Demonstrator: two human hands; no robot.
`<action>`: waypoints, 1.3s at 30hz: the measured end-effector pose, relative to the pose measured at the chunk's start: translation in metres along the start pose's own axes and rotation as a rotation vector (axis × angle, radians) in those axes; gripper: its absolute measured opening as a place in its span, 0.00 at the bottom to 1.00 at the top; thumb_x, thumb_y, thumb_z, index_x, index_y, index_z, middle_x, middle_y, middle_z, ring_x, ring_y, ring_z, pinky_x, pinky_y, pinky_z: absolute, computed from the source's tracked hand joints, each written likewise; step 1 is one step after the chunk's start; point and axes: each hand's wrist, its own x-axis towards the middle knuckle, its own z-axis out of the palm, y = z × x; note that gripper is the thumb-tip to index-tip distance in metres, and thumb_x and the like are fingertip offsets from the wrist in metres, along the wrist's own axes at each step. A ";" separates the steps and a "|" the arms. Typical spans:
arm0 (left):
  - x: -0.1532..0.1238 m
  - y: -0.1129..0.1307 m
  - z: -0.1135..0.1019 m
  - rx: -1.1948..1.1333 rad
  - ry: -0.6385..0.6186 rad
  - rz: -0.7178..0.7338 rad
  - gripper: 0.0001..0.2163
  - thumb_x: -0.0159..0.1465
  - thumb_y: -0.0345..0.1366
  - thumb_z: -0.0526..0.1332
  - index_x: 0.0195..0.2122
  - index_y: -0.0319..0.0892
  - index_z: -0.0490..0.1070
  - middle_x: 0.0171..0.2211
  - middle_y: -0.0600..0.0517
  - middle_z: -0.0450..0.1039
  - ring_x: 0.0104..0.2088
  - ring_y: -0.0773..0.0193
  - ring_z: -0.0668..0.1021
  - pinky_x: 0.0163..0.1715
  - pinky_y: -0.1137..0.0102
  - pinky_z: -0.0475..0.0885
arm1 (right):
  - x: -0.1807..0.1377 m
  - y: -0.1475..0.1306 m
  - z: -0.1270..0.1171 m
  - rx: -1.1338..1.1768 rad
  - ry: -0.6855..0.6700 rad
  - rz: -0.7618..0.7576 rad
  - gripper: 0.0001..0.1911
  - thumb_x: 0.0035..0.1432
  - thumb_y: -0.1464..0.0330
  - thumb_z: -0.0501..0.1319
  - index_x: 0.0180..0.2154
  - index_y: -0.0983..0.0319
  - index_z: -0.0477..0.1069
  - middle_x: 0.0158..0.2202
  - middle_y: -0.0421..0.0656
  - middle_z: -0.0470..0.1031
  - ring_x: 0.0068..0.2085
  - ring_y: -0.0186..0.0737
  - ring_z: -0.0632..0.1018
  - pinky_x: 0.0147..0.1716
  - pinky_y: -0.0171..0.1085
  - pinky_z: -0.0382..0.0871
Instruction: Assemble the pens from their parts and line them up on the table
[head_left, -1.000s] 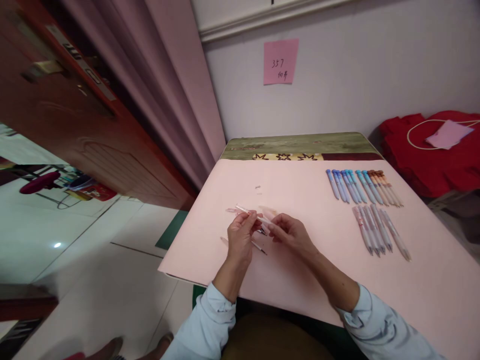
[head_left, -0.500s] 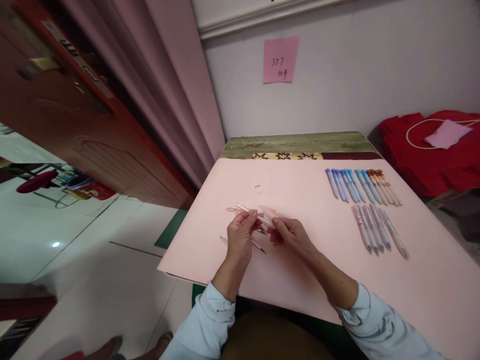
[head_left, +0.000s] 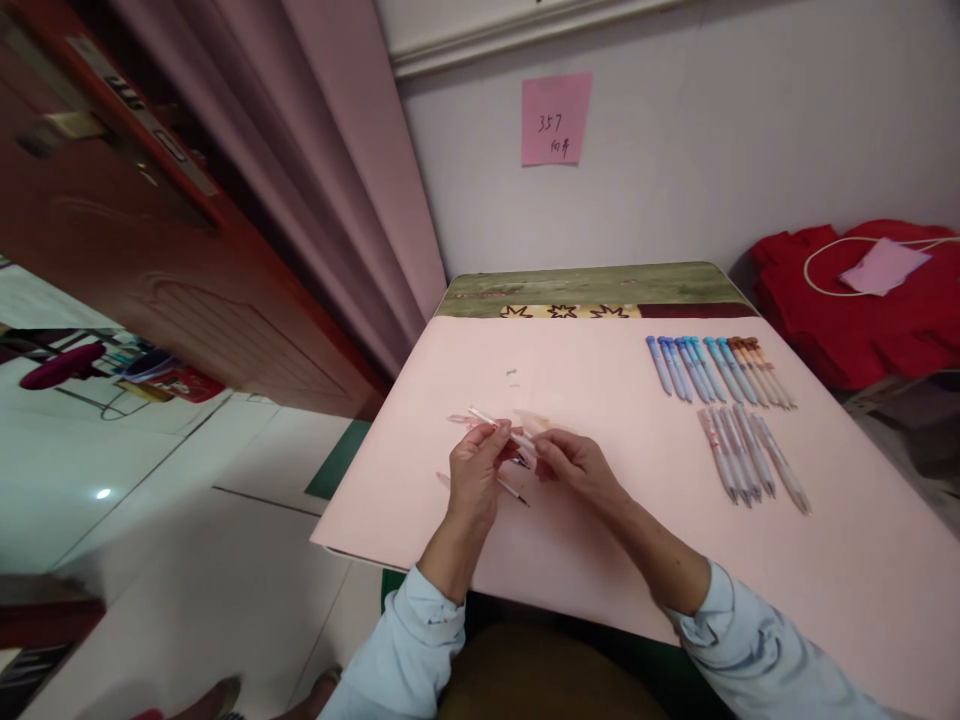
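Note:
Over the pink table sheet point(head_left: 615, 520), my left hand point(head_left: 474, 478) and my right hand point(head_left: 576, 465) meet on a thin clear pen barrel point(head_left: 501, 428). My left fingers pinch it near its middle. My right fingertips close on its near end. A pen refill point(head_left: 508, 489) lies on the sheet under my left hand. A small clear pen part point(head_left: 457, 420) and a pale translucent piece point(head_left: 531, 418) lie just beyond my hands. A tiny spring-like bit point(head_left: 512, 373) sits farther back.
A row of blue and brown pens point(head_left: 712, 370) lies at the right back of the sheet, with a second row of pale pens point(head_left: 750, 455) in front. Red cloth point(head_left: 855, 310) is piled at the right. A pink note point(head_left: 556, 119) hangs on the wall. A wooden door point(head_left: 150, 250) stands left.
My hands have stayed together on the clear barrel. The view has shifted slightly left; my right fingers have shifted a little along the near end.

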 end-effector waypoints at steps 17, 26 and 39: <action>0.000 0.002 0.003 0.102 -0.014 0.023 0.13 0.52 0.40 0.71 0.31 0.36 0.75 0.30 0.48 0.78 0.28 0.67 0.77 0.33 0.72 0.70 | 0.001 0.005 0.001 -0.022 0.055 -0.027 0.19 0.48 0.55 0.71 0.32 0.61 0.70 0.25 0.37 0.71 0.25 0.32 0.70 0.24 0.31 0.64; -0.003 0.005 0.001 0.242 -0.008 0.079 0.13 0.53 0.42 0.70 0.27 0.38 0.72 0.21 0.54 0.73 0.22 0.70 0.72 0.26 0.74 0.67 | -0.001 0.000 -0.001 0.117 -0.122 0.067 0.18 0.55 0.53 0.65 0.30 0.62 0.71 0.23 0.39 0.73 0.25 0.34 0.73 0.27 0.34 0.68; -0.016 0.006 -0.002 0.413 -0.099 0.214 0.11 0.54 0.40 0.70 0.28 0.40 0.72 0.23 0.54 0.73 0.24 0.70 0.73 0.27 0.75 0.69 | -0.030 -0.020 0.009 -0.408 0.197 -0.168 0.08 0.56 0.62 0.65 0.30 0.60 0.74 0.26 0.40 0.76 0.27 0.35 0.74 0.28 0.34 0.68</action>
